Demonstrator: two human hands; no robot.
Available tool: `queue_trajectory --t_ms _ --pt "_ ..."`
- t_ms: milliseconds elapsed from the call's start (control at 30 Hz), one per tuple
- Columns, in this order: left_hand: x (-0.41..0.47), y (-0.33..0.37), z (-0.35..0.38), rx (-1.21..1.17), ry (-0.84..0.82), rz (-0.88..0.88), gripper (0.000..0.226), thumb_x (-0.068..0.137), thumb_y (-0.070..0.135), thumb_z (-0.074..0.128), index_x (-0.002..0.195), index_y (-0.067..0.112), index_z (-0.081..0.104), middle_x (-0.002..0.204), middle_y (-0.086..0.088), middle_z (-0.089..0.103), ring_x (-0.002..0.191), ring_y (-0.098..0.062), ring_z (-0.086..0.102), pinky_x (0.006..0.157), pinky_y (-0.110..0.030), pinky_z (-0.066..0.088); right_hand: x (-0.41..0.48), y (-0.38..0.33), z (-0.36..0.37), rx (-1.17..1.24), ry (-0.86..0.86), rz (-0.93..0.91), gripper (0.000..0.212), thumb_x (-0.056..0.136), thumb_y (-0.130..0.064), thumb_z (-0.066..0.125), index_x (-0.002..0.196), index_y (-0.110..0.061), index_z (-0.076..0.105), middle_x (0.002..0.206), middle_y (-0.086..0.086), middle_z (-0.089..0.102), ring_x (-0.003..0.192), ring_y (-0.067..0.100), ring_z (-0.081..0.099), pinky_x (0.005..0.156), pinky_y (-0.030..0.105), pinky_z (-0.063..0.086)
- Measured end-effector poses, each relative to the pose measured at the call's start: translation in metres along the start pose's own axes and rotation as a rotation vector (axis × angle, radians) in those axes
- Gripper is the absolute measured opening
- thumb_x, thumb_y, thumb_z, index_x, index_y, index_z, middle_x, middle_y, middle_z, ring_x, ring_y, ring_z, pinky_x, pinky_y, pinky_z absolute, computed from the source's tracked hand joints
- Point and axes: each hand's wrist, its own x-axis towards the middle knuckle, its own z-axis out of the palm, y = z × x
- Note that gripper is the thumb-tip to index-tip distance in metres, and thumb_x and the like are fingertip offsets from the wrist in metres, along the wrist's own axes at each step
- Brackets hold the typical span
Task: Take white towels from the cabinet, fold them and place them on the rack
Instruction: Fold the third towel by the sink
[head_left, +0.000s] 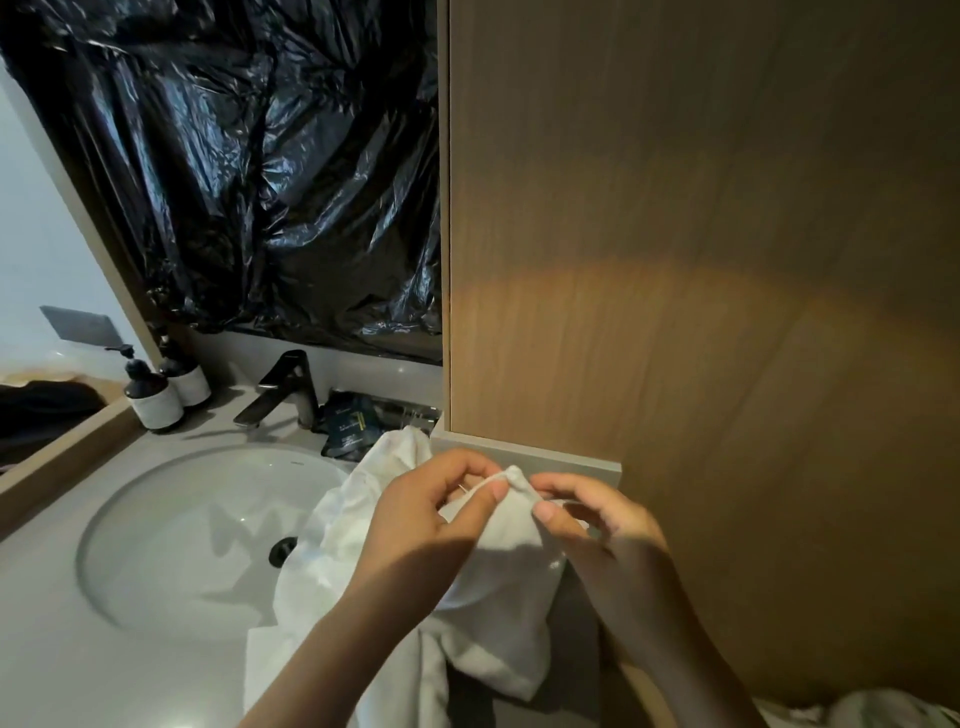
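Note:
A white towel (498, 613) hangs bunched from both my hands over the right side of the counter, its loose part trailing down onto the sink's edge. My left hand (426, 525) pinches the towel's top corner between thumb and fingers. My right hand (597, 525) pinches the same corner just to the right, the two hands almost touching. More white cloth (878, 709) shows at the bottom right corner. No rack is in view.
A wooden cabinet panel (701, 260) fills the right half. A white round sink (208, 535) with a black faucet (285, 389) lies to the left. Two pump bottles (156, 400) stand at the back left. Black plastic sheeting (260, 171) covers the mirror.

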Motion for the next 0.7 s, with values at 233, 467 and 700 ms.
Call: queue_trajectory --t_ms 233,467,700 --pt "-0.01 0.005 -0.003 -0.027 -0.083 0.04 0.008 0.083 0.035 0.064 0.087 0.03 0.069 0.079 0.012 0.069 0.08 -0.009 0.065 0.069 -0.015 0.047 -0.003 0.002 0.003 -0.036 -0.017 -0.102 0.015 0.09 -0.034 0.056 0.086 -0.028 0.069 0.084 -0.015 0.068 0.084 0.009 0.065 0.066 0.016 0.045" --pt "-0.018 0.002 -0.016 0.129 -0.042 0.121 0.007 0.086 0.03 0.063 0.081 0.028 0.059 0.066 0.014 0.059 0.066 -0.003 0.056 0.06 -0.007 0.039 -0.007 0.004 0.001 0.063 -0.008 -0.065 0.024 0.089 -0.053 0.052 0.092 -0.032 0.064 0.082 -0.009 0.069 0.077 0.009 0.065 0.061 0.019 0.048" --pt "-0.023 0.005 -0.009 0.131 -0.076 0.15 0.007 0.085 0.027 0.066 0.079 0.026 0.062 0.067 0.008 0.059 0.066 -0.009 0.056 0.062 -0.01 0.038 -0.006 -0.005 0.004 0.056 0.007 -0.092 0.017 0.089 -0.041 0.055 0.084 -0.031 0.067 0.082 -0.012 0.067 0.081 0.009 0.064 0.062 0.015 0.044"
